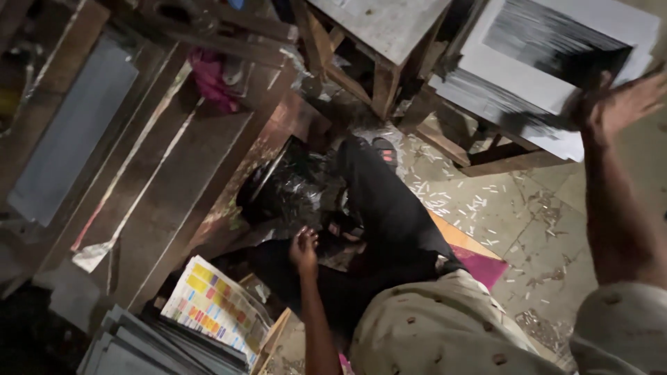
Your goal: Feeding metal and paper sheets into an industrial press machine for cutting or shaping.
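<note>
Both hands are in view, well apart. Reaching up and to the right, the right hand (pixel 611 104) lies with its fingers spread on the near edge of a stack of printed sheets (pixel 556 42); the motion blur hides whether it pinches a sheet or only presses on the pile. That reach suits the person's low seat, since the stack rests on a wooden stand (pixel 486 156) at the far right, above knee level. The left hand (pixel 303 248) hangs loosely curled and holds nothing, just above the person's black-trousered leg (pixel 389 208), which stretches out over the floor toward a sandalled foot (pixel 384 151).

The stack is thick, of pale sheets squarely piled, the top one white-margined with a dark streaked rectangle at its middle; its layered edges show grey.

A colour-patterned printed sheet (pixel 212 302) lies atop grey boards at the near left, beside a long wooden bench (pixel 174 173). White paper trimmings (pixel 445 198) litter the tiled floor between the leg and the stand. A pink cloth (pixel 212 80) is bunched at the far left, and a small wooden table (pixel 379 35) stands beyond the foot.
</note>
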